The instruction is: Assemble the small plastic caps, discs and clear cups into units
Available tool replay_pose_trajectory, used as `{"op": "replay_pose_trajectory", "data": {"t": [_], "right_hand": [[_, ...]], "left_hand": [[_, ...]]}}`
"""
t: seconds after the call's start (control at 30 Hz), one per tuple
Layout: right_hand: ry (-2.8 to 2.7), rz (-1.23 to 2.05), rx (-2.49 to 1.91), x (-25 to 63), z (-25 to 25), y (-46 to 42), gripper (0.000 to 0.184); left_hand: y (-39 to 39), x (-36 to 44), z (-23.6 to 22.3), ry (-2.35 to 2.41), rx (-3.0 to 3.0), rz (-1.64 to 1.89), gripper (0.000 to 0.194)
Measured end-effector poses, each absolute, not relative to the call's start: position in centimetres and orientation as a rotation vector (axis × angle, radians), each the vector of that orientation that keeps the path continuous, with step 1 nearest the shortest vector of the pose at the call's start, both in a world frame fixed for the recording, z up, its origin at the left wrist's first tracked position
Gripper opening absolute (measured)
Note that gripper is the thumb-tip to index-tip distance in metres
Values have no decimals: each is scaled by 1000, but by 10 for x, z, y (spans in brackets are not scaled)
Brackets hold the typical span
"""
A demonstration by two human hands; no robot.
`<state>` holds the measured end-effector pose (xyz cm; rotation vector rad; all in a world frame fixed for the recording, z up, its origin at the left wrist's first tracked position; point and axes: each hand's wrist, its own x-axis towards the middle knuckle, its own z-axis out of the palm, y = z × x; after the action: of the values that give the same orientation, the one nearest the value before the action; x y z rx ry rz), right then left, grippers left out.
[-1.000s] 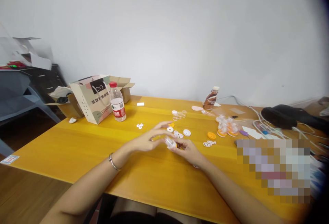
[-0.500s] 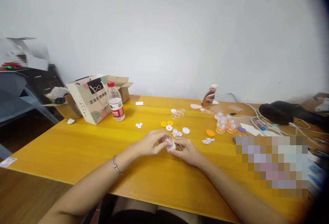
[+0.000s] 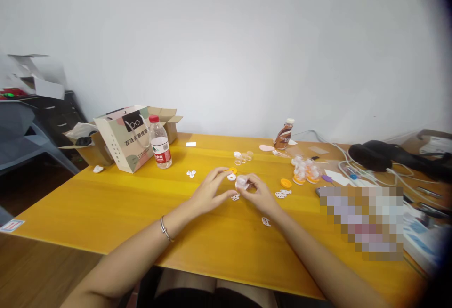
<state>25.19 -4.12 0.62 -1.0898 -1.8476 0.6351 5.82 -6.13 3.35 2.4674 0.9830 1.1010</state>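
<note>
My right hand (image 3: 259, 192) pinches a small clear-and-white round plastic piece (image 3: 242, 182) between thumb and fingers. To its left my left hand (image 3: 213, 191) is open, thumb and fingers apart, with nothing in it. Its fingertips are close to a yellow disc (image 3: 233, 170) and a white disc (image 3: 231, 177); I cannot tell whether they touch. A white openwork piece (image 3: 235, 197) lies by my left thumb. Another white openwork piece (image 3: 266, 222) rests below my right wrist. Beyond the hands stand several clear cups (image 3: 243, 158).
Small white parts (image 3: 191, 173) lie left of my hands. To the right are an orange disc (image 3: 286, 183), white openwork pieces (image 3: 282, 194) and clustered clear-and-orange assemblies (image 3: 305, 170). A water bottle (image 3: 160, 145), paper bag (image 3: 123, 145), brown bottle (image 3: 284, 134) and cables (image 3: 348, 169) stand or lie farther out.
My left hand has let go of the plastic piece and opened, moving slightly left. My right hand has lifted the piece a little away from me. A white openwork piece now shows below my right wrist.
</note>
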Motion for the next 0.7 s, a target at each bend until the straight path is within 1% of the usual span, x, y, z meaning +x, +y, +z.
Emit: {"op": "replay_pose_trajectory", "data": {"t": [0.1,0.17,0.2,0.3,0.4,0.5,0.63,0.7], "right_hand": [[-1689,733,-1107,268,1,-22,26],[-1590,678,-1123,283,4,-8,35],[-1586,613,-1162,293,7,-1,38],[-1614,268,-1422,322,23,20,36],[-1745,-197,-1848,346,37,36,26],[-1780,-320,-1960,360,40,48,19],[-1894,-533,-2098,370,30,61,25],[-1848,-556,-2145,373,26,65,27]], "left_hand": [[-53,52,31,1017,2469,1212,34],[-48,49,30,1034,2485,1270,29],[-45,47,29,1040,2495,1295,27],[-37,43,27,1076,2509,1351,23],[-30,39,25,1120,2502,1370,21],[-24,34,22,1158,2508,1365,20],[-16,28,20,1221,2527,1351,18],[-13,24,19,1267,2521,1346,18]]}}
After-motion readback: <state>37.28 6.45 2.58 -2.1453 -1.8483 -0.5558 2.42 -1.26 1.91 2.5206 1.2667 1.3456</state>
